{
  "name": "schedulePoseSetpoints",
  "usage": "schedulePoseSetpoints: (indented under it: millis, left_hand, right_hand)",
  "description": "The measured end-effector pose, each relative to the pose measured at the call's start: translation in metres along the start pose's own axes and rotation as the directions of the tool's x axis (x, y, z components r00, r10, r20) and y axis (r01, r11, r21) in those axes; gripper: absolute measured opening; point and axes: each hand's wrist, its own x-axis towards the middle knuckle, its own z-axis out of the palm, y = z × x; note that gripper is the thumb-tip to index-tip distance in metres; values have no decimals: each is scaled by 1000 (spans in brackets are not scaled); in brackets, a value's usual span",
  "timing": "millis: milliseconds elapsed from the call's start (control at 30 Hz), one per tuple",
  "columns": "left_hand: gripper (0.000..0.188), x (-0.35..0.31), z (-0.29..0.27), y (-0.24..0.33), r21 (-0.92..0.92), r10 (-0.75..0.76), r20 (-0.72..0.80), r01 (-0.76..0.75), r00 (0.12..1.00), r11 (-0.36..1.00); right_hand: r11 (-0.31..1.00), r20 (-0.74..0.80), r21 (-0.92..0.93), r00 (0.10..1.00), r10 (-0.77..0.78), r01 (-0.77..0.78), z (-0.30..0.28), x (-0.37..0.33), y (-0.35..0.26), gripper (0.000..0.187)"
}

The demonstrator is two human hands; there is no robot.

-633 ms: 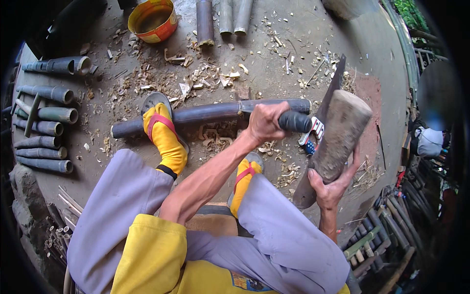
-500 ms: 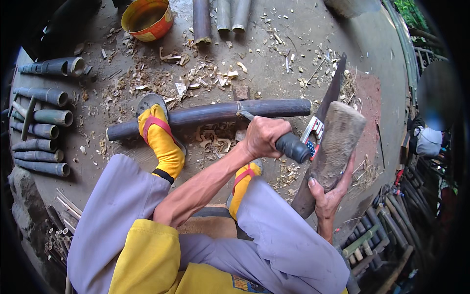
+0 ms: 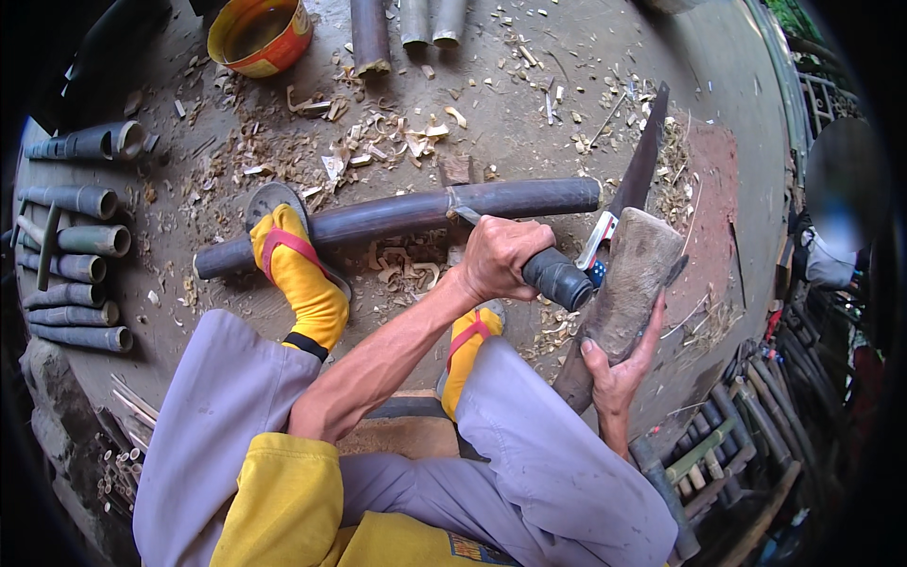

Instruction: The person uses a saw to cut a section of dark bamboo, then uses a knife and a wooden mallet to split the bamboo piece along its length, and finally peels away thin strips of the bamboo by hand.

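Observation:
A dark bamboo pole (image 3: 378, 219) lies crosswise before me, with my left foot in a yellow sock and sandal (image 3: 300, 274) pressing on its left part. My left hand (image 3: 505, 257) is closed around a chisel, its dark wrapped handle (image 3: 559, 278) pointing right and its narrow blade (image 3: 464, 214) reaching the pole near its middle. In my right hand (image 3: 622, 370) is a thick, worn wooden block (image 3: 631, 274), tilted beside the handle's end. A saw (image 3: 646, 156) lies beyond the block, its white grip partly hidden behind it.
Curled shavings (image 3: 411, 142) litter the ground. Cut bamboo tubes (image 3: 71, 233) lie in a row at left, more tubes (image 3: 370, 38) at the top beside an orange-yellow tub (image 3: 262, 42). A bamboo pile (image 3: 737, 435) stands lower right, a flat reddish board (image 3: 710, 208) at right.
The wooden block in my right hand has shifted left, nearer the chisel handle's end. My left hand keeps the chisel at nearly the same spot on the pole. The whole view has drifted slightly.

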Motion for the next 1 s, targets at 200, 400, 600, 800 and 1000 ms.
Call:
schedulePoseSetpoints:
  millis: [200,400,600,800,1000]
  left_hand:
    - [35,6,1,-2,89,-85,-3,84,996,992]
    - [27,40,6,-3,65,-250,-109,258,962,964]
    - [24,32,7,-12,144,-275,-131,292,953,945]
    - [22,39,0,-10,102,-298,-155,315,942,944]
    - [23,40,11,-12,112,-290,-134,306,948,945]
  right_hand:
    - [997,-105,73,994,25,-18,-12,7,-16,104]
    - [886,-469,326,870,-151,330,-59,54,-93,81]
    - [993,171,50,979,-115,108,-11,61,-64,101]
    - [943,-343,41,891,-296,329,-97,66,-110,84]
    - [875,-28,-397,950,-312,276,-13,42,-35,89]
